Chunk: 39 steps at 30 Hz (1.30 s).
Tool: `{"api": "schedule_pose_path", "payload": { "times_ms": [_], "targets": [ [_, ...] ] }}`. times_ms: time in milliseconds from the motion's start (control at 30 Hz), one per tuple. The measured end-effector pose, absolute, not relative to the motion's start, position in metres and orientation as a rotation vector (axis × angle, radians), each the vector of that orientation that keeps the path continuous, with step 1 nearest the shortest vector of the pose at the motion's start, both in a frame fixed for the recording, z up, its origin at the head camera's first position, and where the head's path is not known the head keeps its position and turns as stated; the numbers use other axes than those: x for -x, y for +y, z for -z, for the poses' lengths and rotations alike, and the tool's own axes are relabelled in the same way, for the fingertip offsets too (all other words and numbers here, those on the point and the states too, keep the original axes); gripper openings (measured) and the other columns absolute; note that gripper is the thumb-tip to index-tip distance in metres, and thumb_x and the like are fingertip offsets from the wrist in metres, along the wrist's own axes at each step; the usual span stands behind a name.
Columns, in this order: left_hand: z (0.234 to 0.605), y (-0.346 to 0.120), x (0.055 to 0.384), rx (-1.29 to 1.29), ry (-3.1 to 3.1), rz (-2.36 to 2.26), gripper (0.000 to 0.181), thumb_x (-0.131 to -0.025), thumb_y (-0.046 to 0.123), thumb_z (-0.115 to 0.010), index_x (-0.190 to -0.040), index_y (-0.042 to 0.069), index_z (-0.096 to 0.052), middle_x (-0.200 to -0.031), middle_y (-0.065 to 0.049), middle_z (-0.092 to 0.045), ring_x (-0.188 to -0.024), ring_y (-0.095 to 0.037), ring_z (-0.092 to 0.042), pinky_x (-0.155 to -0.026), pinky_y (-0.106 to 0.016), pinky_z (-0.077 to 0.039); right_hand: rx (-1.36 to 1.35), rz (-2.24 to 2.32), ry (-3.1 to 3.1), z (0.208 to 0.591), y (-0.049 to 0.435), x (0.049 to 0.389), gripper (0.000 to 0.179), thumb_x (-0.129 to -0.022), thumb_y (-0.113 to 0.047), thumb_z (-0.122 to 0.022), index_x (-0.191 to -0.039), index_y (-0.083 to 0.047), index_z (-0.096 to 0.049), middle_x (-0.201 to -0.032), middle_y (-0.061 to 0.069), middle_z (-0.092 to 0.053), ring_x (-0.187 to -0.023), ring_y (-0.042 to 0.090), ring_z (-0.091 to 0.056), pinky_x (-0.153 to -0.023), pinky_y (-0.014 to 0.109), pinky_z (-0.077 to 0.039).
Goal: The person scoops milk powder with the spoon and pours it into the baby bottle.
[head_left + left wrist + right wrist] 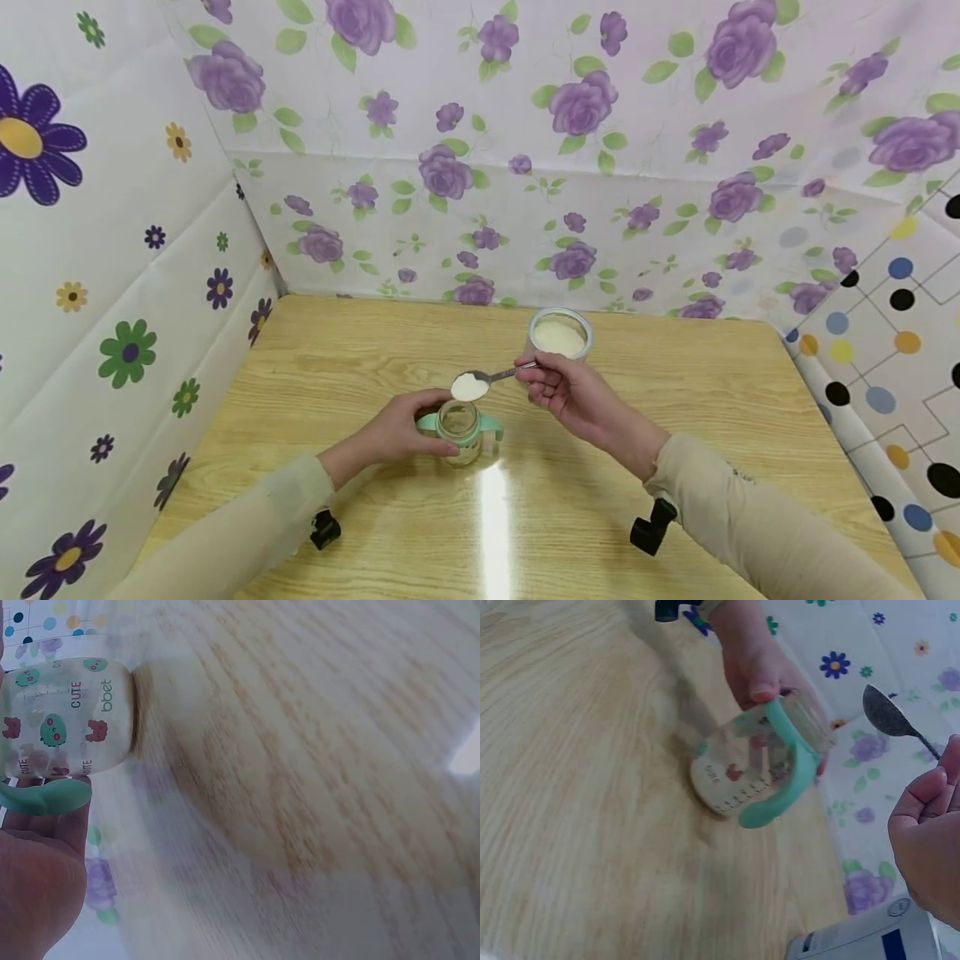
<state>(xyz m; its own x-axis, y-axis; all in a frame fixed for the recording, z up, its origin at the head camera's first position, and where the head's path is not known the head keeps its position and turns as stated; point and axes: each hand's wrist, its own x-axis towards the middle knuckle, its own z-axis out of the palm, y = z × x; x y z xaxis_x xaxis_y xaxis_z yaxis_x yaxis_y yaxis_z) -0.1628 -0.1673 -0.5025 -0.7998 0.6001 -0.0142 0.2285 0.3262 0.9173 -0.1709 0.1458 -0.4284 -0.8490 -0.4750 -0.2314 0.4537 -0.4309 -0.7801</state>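
A clear baby bottle with mint-green handles and printed cartoon figures stands uncapped on the table. My left hand grips it from the left, thumb in front and fingers behind. Above and just behind its mouth, a metal spoon carries a heap of white powder. My right hand pinches the spoon by its handle. In the right wrist view the spoon's underside shows, apart from the bottle. Behind the right hand stands an open can of pale powder.
The wood-grain table reflects a bright strip of light in front of the bottle. A floral sheet hangs along the back edge, with patterned sheets at both sides. Each wrist wears a small black mount.
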Motion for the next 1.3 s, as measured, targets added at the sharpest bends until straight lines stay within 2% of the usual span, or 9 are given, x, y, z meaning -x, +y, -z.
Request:
{"api": "schedule_pose_path", "payload": {
  "times_ms": [167,300,467,767,867,1100,1300],
  "targets": [
    [0.502,-0.167,0.163,-0.729,2.241,-1.479,0.075,-0.086,0.024,-0.094,-0.151,0.01,-0.06,-0.146,-0.008,-0.066,-0.135,-0.029,-0.062,-0.112,-0.036,-0.051,0.046,2.232,1.271,0.438,0.141,0.166,0.035,-0.116,-0.016,-0.045,-0.107,-0.004,-0.077,-0.089,0.004,-0.081,-0.077,0.007,-0.071,-0.075,0.022,-0.058],
    [0.503,-0.167,0.163,-0.725,2.22,-1.495,0.072,-0.086,0.022,-0.093,-0.15,0.01,-0.061,-0.143,-0.007,-0.067,-0.134,-0.028,-0.063,-0.109,-0.034,-0.053,0.088,2.192,1.339,0.443,0.138,0.164,0.035,-0.116,-0.015,-0.046,-0.107,-0.005,-0.078,-0.091,0.004,-0.081,-0.08,0.008,-0.073,-0.077,0.022,-0.059],
    [0.503,-0.168,0.163,-0.728,2.223,-1.488,0.071,-0.087,0.022,-0.093,-0.15,0.012,-0.062,-0.14,-0.005,-0.069,-0.131,-0.027,-0.064,-0.107,-0.033,-0.053,0.197,2.105,1.468,0.442,0.137,0.166,0.033,-0.116,-0.019,-0.048,-0.118,0.003,-0.073,-0.094,0.003,-0.081,-0.083,0.01,-0.074,-0.081,0.024,-0.061],
    [0.502,-0.168,0.163,-0.718,2.224,-1.487,0.073,-0.086,0.023,-0.094,-0.151,0.017,-0.062,-0.14,-0.002,-0.07,-0.128,-0.022,-0.066,-0.105,-0.034,-0.054,0.397,1.943,1.678,0.436,0.131,0.169,0.046,-0.116,-0.026,-0.051,-0.135,0.014,-0.063,-0.102,0.001,-0.082,-0.085,0.012,-0.074,-0.087,0.03,-0.06],
    [0.503,-0.167,0.164,-0.696,2.206,-1.494,0.073,-0.085,0.023,-0.095,-0.15,0.02,-0.063,-0.14,0.001,-0.069,-0.127,-0.02,-0.066,-0.106,-0.036,-0.053,0.401,1.932,1.672,0.436,0.129,0.167,0.049,-0.117,-0.027,-0.049,-0.137,0.016,-0.06,-0.103,0.001,-0.082,-0.086,0.012,-0.074,-0.087,0.03,-0.06],
    [0.503,-0.166,0.163,-0.7,2.21,-1.485,0.074,-0.084,0.025,-0.095,-0.151,0.022,-0.063,-0.143,0.001,-0.068,-0.129,-0.019,-0.064,-0.107,-0.037,-0.053,0.322,1.965,1.598,0.441,0.126,0.164,0.05,-0.116,-0.04,-0.047,-0.131,0.003,-0.068,-0.103,0.001,-0.081,-0.087,0.012,-0.072,-0.087,0.029,-0.06],
    [0.503,-0.167,0.161,-0.707,2.201,-1.493,0.072,-0.087,0.026,-0.093,-0.151,0.019,-0.062,-0.142,-0.002,-0.068,-0.127,-0.02,-0.066,-0.105,-0.036,-0.054,0.255,1.985,1.574,0.443,0.12,0.164,0.06,-0.116,-0.046,-0.046,-0.133,0.009,-0.064,-0.1,0.002,-0.08,-0.085,0.013,-0.071,-0.087,0.03,-0.059]
  ]
}}
